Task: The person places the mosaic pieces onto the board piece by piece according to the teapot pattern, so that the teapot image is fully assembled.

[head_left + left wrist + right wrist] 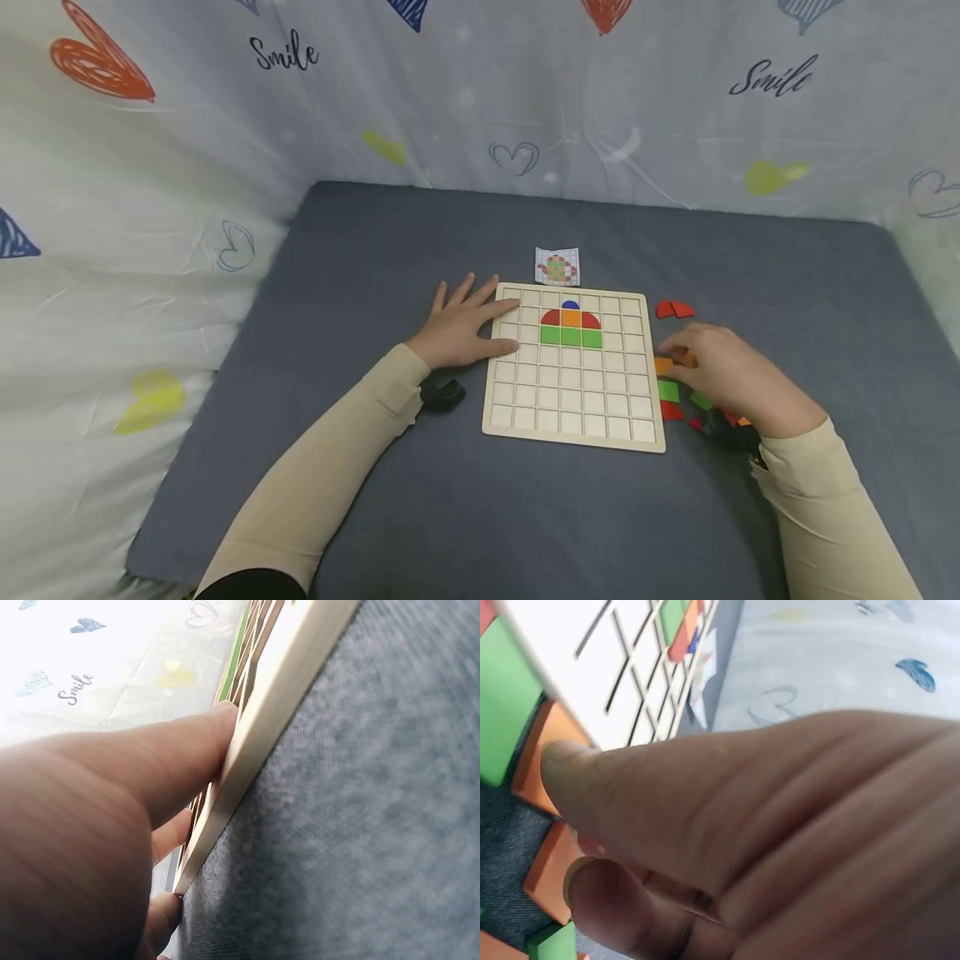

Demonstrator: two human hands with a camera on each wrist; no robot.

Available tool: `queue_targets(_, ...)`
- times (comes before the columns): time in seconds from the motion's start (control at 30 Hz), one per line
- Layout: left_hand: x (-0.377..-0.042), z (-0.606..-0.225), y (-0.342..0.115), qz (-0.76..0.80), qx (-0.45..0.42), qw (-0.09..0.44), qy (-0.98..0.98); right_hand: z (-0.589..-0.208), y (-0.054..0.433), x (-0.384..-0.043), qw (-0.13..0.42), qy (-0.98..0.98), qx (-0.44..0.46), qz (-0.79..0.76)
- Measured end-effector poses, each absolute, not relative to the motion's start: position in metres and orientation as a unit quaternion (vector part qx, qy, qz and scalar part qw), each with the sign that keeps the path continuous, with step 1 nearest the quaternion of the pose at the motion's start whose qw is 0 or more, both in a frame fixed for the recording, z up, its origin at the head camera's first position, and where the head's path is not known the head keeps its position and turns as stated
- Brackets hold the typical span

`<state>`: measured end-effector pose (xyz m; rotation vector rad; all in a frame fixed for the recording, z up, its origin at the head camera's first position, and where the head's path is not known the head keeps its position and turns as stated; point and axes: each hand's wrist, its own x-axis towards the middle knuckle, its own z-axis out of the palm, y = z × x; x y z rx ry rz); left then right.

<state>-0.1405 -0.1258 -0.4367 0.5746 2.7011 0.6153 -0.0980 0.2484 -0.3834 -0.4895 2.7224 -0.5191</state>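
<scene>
A wooden grid board (536, 398) lies on the grey cloth. Blue, red, orange and green tiles sit in its upper cells, among them a green tile (571, 337) and an orange tile (571, 318). My left hand (457, 333) rests with spread fingers on the board's left edge, thumb and index finger over the rim. Beside the right edge, my right hand (712, 367) pinches an orange square tile (663, 366), its thumb (574, 769) pressed on the tile. The other right fingers are curled, and a second orange tile (553, 874) lies below them.
Behind the board lies a small printed pattern card (557, 267). Two red quarter-round pieces (673, 309) lie at the upper right. Next to the right edge are a green tile (668, 391), a red tile (671, 410) and several more, partly hidden under the right wrist.
</scene>
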Motion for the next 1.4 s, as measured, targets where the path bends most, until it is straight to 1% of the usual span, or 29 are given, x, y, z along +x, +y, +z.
queue_targets(0.23, -0.140, -0.438, -0.126, 0.220, 0.203, 0.155, 0.942, -0.389, 0.252, -0.101, 0.183, 0.953, -0.157, -0.185)
queue_targets(0.5, -0.141, -0.434, -0.127, 0.220, 0.202, 0.157, 0.941, -0.389, 0.253, -0.100, 0.158, 0.956, -0.158, -0.191)
queue_targets(0.67, -0.142, -0.433, -0.125, 0.216, 0.206, 0.152, 0.942, -0.381, 0.253, -0.097, 0.156, 0.956, -0.153, -0.197)
queue_targets(0.77, -0.142, -0.433, -0.125, 0.215, 0.207, 0.152, 0.942, -0.375, 0.251, -0.096, 0.144, 0.960, -0.150, -0.188)
queue_targets(0.9, -0.141, -0.433, -0.125, 0.212, 0.203, 0.156, 0.943, -0.368, 0.245, -0.097, 0.129, 0.964, -0.154, -0.177)
queue_targets(1.1, -0.141, -0.433, -0.126, 0.210, 0.203, 0.151, 0.945, -0.364, 0.228, -0.102, 0.133, 0.959, -0.166, -0.186)
queue_targets(1.3, -0.140, -0.434, -0.126, 0.211, 0.202, 0.153, 0.944, -0.364, 0.213, -0.106, 0.119, 0.955, -0.195, -0.190)
queue_targets(1.4, -0.139, -0.435, -0.125, 0.212, 0.201, 0.153, 0.944, -0.365, 0.205, -0.108, 0.126, 0.950, -0.207, -0.195)
